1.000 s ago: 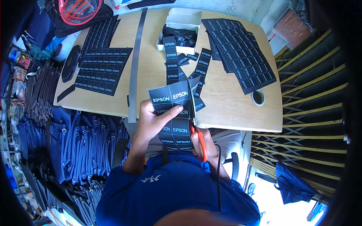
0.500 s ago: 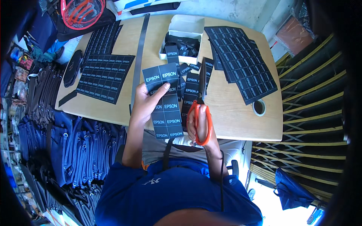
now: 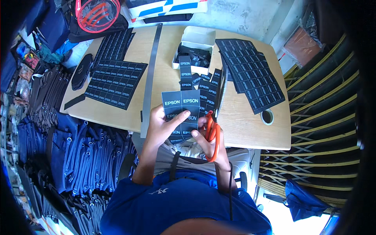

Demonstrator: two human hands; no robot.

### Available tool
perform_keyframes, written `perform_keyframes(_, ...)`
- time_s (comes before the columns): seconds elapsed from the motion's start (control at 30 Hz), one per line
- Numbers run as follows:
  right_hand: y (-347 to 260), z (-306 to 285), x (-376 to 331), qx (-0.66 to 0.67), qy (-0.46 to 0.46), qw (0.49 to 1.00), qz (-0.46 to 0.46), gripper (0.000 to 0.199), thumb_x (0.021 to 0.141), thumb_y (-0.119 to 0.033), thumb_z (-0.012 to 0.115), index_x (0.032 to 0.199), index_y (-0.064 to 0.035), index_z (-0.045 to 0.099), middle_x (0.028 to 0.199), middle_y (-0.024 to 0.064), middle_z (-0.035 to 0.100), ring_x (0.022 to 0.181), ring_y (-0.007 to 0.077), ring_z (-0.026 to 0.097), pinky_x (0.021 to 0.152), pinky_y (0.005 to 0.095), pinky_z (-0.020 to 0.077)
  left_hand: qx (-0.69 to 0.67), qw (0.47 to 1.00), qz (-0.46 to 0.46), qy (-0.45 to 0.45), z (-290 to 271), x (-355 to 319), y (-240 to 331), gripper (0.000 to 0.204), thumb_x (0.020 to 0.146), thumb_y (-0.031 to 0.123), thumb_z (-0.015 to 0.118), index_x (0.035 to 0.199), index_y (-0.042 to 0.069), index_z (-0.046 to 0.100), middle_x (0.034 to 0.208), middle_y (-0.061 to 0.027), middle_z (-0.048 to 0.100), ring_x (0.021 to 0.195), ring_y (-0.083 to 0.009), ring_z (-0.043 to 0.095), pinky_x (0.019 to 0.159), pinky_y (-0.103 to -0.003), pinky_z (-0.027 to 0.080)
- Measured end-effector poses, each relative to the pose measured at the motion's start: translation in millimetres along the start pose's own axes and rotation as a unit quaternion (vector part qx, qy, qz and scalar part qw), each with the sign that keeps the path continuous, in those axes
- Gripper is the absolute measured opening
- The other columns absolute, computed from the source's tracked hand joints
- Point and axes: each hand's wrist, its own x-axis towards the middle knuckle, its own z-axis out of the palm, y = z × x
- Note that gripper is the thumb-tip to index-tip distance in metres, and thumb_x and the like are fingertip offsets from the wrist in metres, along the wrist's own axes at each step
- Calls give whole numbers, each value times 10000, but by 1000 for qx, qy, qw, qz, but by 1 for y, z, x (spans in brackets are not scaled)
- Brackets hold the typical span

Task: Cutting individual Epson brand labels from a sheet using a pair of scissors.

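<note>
Over the near edge of the desk [image 3: 250, 131], your left hand [image 3: 158, 127] pinches a two-col. label strip [image 3: 191, 96], thumb across its face. Just right of it, your right hand [image 3: 213, 145] is curled on red-handled scissors [image 3: 218, 139], blades pointing far; its thumb tip is at the strip's right edge, tho whether it pinches that too, can't tell. The strip's two cols. are joined, so that split looks to be undone.

Farther in, mid-desk, single-col. strips [image 3: 185, 69] & loose pcs lie bunched: cut lengthwise, but prob. awaiting snips into singles. Left, a multi-col. sheet stack [image 3: 117, 84]; right, fanned sheets [image 3: 252, 72], both apparently uncut & most of the qty. left.

Far side, a white box [image 3: 199, 36], lid up, holds a heap of small black pcs, prob. finished work. Est. progress: partway, w/ plenty to go.
</note>
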Motion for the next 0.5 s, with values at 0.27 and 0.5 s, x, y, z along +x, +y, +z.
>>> perform_keyframes(0.27,0,3,6,-4,65,998,2,171,822,1,637,930,-6,504,674,-53,491,495,-28,371,423,166,263,-70,996,-25,-41,0,-21,-7,288,823,8,653,1089,-26,549,1000,-84,638,867,-97,599,745,-241,487)
perform_keyframes(0.5,7,14,26,-8,146,989,-15,181,838,-46,641,933,-10,492,671,-52,476,509,-22,358,428,164,265,-49,985,-136,-91,-10,-55,-31,199,855,63,634,1029,-10,572,888,-57,633,721,-81,592,624,-215,483)
